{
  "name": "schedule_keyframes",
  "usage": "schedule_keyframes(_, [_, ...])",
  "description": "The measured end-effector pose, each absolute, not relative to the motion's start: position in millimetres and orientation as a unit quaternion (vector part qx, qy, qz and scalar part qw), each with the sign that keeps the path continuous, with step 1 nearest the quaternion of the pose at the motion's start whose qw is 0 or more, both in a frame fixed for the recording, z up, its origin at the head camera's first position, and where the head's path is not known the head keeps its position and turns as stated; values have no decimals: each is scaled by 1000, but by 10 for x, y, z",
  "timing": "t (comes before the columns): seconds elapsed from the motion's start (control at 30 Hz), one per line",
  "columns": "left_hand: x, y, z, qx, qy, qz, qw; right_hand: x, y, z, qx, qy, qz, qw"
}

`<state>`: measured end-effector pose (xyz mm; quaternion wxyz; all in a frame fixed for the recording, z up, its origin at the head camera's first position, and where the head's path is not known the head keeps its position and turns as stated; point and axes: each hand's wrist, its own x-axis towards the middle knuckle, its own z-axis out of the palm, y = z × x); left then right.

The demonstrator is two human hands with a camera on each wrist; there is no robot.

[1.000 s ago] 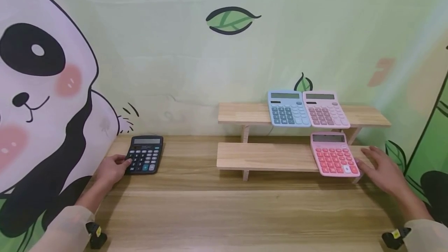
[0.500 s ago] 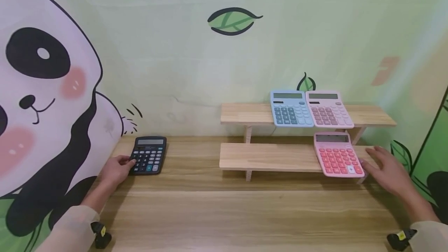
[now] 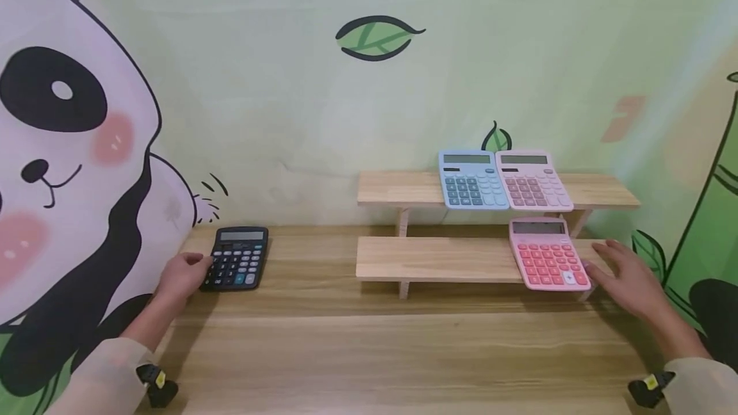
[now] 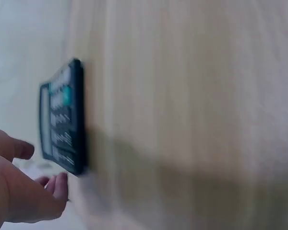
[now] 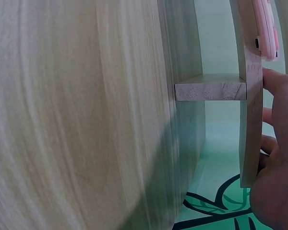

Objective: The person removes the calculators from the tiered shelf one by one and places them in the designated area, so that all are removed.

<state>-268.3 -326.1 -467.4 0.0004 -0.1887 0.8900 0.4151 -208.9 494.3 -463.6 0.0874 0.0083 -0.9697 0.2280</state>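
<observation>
A black calculator [image 3: 236, 260] sits beside the loosely open left hand [image 3: 180, 277], a pink calculator [image 3: 549, 255] beside the open right hand [image 3: 630, 282].

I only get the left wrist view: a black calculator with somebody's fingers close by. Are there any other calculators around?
Observer: Yes, the head view shows three more: a light blue calculator, a pale pink calculator and a bright pink calculator.

Operator: Oh, fun! How are they set out?

Observer: The light blue calculator and pale pink calculator sit side by side on the wooden upper shelf; the bright pink calculator is on the lower shelf.

Operator: And where's the person's other hand?

Observer: The right hand is at the right end of the lower shelf, beside the bright pink calculator.
</observation>
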Motion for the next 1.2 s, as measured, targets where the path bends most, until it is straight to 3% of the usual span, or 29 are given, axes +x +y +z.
schedule_keyframes(0.23, [-2648,-2660,-4106,-60,892,432,-118,-2089,4919,-4626,14,-970,224,89])
schedule_keyframes(0.43, [-2531,-1890,-3656,64,861,486,-136,-2077,4920,-4648,11,-968,232,92])
schedule_keyframes(0.67, [-2443,-1087,-3368,132,828,534,-105,-2082,4920,-4645,8,-967,235,97])
schedule_keyframes(0.83, [-2459,-662,-3302,162,806,567,-54,-2087,4916,-4651,8,-966,237,103])
schedule_keyframes(1.2, [-2607,76,-3516,122,758,635,87,-2085,4924,-4676,10,-966,233,108])
